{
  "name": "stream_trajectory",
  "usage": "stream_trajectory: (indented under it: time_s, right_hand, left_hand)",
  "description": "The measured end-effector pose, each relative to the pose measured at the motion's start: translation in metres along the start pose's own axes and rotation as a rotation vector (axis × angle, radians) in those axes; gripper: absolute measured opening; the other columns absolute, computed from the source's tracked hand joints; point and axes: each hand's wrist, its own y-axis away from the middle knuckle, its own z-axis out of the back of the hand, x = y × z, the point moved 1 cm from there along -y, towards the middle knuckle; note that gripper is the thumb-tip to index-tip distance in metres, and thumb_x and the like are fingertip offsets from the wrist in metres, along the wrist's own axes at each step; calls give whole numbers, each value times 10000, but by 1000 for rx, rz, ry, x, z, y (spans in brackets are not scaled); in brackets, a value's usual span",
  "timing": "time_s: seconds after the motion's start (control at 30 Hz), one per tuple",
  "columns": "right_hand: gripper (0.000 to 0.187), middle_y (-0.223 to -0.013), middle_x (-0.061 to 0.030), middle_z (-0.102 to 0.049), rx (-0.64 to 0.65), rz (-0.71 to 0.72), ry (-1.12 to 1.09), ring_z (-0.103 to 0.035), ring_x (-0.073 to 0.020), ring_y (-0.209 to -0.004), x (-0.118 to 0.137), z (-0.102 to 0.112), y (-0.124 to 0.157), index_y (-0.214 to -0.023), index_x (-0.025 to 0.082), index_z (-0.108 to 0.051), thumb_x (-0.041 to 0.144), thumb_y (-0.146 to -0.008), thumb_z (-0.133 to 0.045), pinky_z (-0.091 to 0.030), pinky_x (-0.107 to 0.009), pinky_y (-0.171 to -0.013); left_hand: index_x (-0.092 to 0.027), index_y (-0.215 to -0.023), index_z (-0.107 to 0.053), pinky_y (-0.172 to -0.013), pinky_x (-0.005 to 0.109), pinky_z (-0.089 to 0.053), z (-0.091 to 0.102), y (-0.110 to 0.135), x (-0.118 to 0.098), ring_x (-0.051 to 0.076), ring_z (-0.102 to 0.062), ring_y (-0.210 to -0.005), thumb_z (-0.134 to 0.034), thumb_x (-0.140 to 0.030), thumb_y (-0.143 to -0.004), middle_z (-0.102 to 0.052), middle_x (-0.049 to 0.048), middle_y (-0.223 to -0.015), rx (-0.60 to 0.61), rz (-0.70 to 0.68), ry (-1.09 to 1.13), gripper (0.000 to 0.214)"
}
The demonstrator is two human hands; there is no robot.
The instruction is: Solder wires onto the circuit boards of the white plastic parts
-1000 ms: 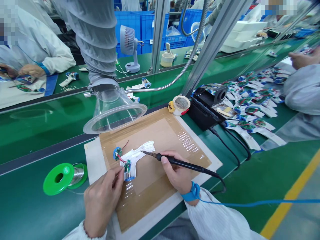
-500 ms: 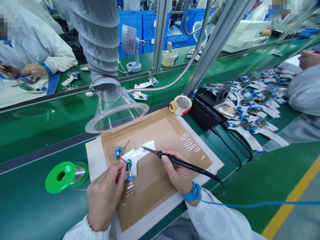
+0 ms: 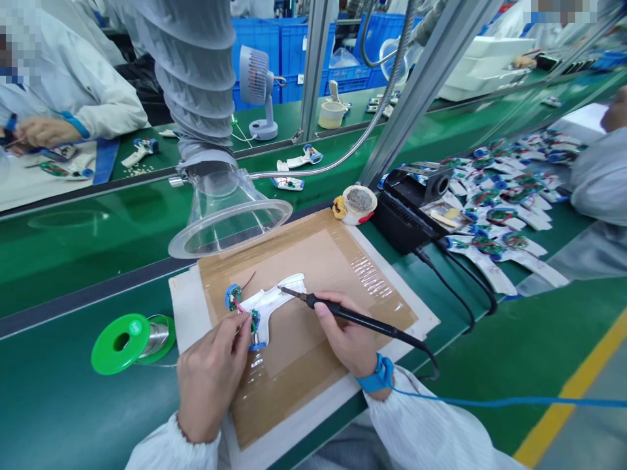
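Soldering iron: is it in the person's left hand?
No, the soldering iron is held pen-style in the right hand, while the left hand is beside the small green circuit board.

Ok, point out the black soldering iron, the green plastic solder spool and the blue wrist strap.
Black soldering iron [image 3: 350,315]: head view, on the handle.
Green plastic solder spool [image 3: 108,356]: head view, on the near flange.
Blue wrist strap [image 3: 376,376]: head view, on the band.

Soldering iron [image 3: 353,318] is pen-gripped by the right hand [image 3: 345,333], tip just over the white plastic holder [image 3: 274,301] on the taped cardboard mat [image 3: 304,385]. Left hand [image 3: 210,378] is kept right beside the green circuit board [image 3: 255,321]. Solder spool [image 3: 133,344] is sitting left of the mat, fume hood [image 3: 230,222] just above it.
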Motion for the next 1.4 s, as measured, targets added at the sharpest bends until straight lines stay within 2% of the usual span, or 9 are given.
stream_trajectory:
  time_s: [0.23, 0.33, 0.4, 0.47, 0.67, 0.87, 1.0, 1.17, 1.4]
  right_hand:
    - [133, -968, -47, -799, -48, 40, -36, -771, -216, -881, -3, 2, 1, -1036, 251, -736, 292, -942, -652, -646, -343, -792]
    - [198, -1076, -56, -796, -68, 56, -77, -768, -231, -990, -7, 5, 3, -1136, 271, -730, 294, -957, -649, -641, -374, -879]
    - [248, -1065, -46, -803, -48, 53, -115, -777, -223, -975, -9, 5, 5, -1205, 284, -709, 287, -965, -647, -640, -373, -897]
    - [276, -989, -25, -815, -37, 55, -157, -789, -207, -914, -8, 5, 6, -1246, 290, -684, 274, -975, -637, -642, -363, -888]
    - [167, -912, 0, -808, -29, 12, -191, -784, -180, -877, 7, -1, 1, -1133, 271, -689, 237, -996, -600, -616, -330, -885]
    - [129, -968, -2, -773, 0, -26, -208, -751, -156, -877, 19, -26, -16, -1062, 262, -698, 230, -942, -666, -597, -255, -800]
    - [157, -975, -6, -764, 4, 26, -172, -733, -166, -912, 18, -38, -20, -1083, 264, -699, 209, -943, -653, -566, -291, -863]
    - [118, -956, -16, -755, -40, -23, -146, -715, -173, -879, 13, -39, -16, -1049, 261, -711, 251, -939, -670, -562, -298, -821]
    - [172, -968, -11, -763, -24, -58, -245, -728, -153, -835, 12, -43, -18, -1088, 258, -679, 233, -919, -682, -571, -251, -733]
  left_hand:
    - [-304, -871, -703, -504, 240, -469, 47, 22, 24, 147, -703, -666, -530, -479, -945, -766, -33, -850, 356, 106, 258, 257]
    - [-318, -940, -714, -679, 284, -547, 56, 3, 33, 207, -725, -868, -545, -572, -921, -776, -10, -997, 240, 134, 291, 305]
    - [-289, -989, -716, -840, 350, -542, 46, -22, 30, 248, -705, -984, -525, -563, -935, -768, 24, -1051, 160, 160, 223, 338]
    - [-242, -1032, -720, -926, 405, -505, 26, -50, 21, 283, -677, -1052, -523, -510, -945, -760, 69, -1059, 221, 131, 146, 344]
    - [-202, -739, -674, -837, 417, -450, -16, -91, 3, 297, -653, -943, -523, -307, -922, -722, 105, -888, 468, 174, -56, 259]
    - [-212, -838, -653, -858, 383, -430, -14, -73, 20, 254, -649, -910, -499, -361, -958, -727, 52, -881, 342, 136, 231, 246]
    - [-190, -924, -701, -877, 430, -419, -17, -73, 16, 324, -643, -998, -516, -409, -954, -742, 101, -960, 351, 145, 54, 289]
    - [-202, -698, -667, -822, 449, -400, -19, -84, 0, 349, -647, -955, -518, -336, -938, -725, 115, -865, 435, 185, -100, 313]
    - [-217, -806, -622, -838, 356, -403, -17, -63, 12, 202, -627, -847, -574, -303, -942, -702, 5, -827, 162, 16, 418, 167]
